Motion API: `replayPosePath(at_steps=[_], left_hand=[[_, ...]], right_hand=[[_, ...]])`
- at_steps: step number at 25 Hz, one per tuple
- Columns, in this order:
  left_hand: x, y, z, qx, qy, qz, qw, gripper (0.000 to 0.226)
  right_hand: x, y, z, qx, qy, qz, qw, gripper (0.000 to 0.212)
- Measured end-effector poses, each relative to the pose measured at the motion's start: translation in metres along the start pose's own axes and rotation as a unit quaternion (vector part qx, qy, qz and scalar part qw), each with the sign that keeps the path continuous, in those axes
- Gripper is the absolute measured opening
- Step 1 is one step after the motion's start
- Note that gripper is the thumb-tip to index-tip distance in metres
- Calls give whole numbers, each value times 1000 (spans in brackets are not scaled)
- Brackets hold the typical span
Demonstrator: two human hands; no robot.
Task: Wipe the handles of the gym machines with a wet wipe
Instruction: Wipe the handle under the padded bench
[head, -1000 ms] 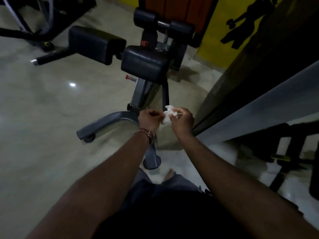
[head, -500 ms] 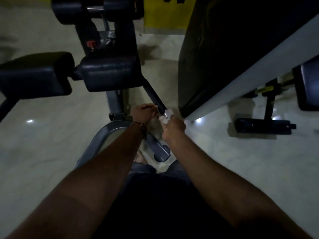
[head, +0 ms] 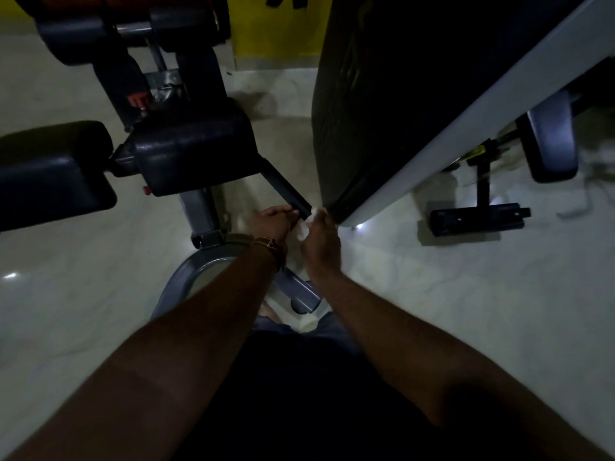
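Note:
A black handle bar (head: 283, 186) sticks out from under the padded seat (head: 193, 151) of a grey gym machine, slanting down toward me. My right hand (head: 321, 241) holds a crumpled white wet wipe (head: 307, 222) against the bar's near end. My left hand (head: 271, 222), with a bracelet on its wrist, has its fingertips curled at the tip of the same bar, just left of the wipe. Whether it grips the bar is unclear in the dim light.
A large dark padded bench (head: 416, 94) with a grey frame rises close on the right, almost touching my right hand. The machine's grey curved base (head: 186, 277) and foot lie below my arms. A second black pad (head: 50, 174) juts out at left. Pale tiled floor (head: 466, 311) surrounds.
The view has swung from the whole machine down onto the handle bar. Both hands, first working the wipe in the air, now sit at the bar's end with the wipe against it.

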State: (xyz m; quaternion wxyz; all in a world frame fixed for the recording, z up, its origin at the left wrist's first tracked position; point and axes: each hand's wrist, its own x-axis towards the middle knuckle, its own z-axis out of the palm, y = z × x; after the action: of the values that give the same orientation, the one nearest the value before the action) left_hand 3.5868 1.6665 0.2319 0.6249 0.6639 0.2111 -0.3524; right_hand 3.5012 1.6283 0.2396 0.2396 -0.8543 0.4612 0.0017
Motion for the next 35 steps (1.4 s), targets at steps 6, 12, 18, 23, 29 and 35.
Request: replayPosePath(at_steps=[6, 12, 18, 23, 29, 35], left_hand=[[-2, 2, 1, -8, -1, -19, 1000, 16], [-1, -6, 1, -8, 9, -19, 1000, 19], [-17, -4, 3, 4, 33, 24, 999, 29], [-20, -19, 12, -82, 49, 12, 995, 33], [-22, -38, 30, 11, 171, 91, 981, 31], [-30, -34, 38, -72, 183, 23, 980, 24]], right_hand=[[29, 5, -9, 108, -39, 82, 990, 36], [71, -1, -14, 215, -169, 169, 947, 31], [35, -4, 4, -216, 29, -241, 946, 37], [101, -4, -11, 263, -221, 98, 934, 26], [112, 18, -22, 500, -465, 274, 677, 39], [86, 5, -27, -36, -201, -227, 952, 38]])
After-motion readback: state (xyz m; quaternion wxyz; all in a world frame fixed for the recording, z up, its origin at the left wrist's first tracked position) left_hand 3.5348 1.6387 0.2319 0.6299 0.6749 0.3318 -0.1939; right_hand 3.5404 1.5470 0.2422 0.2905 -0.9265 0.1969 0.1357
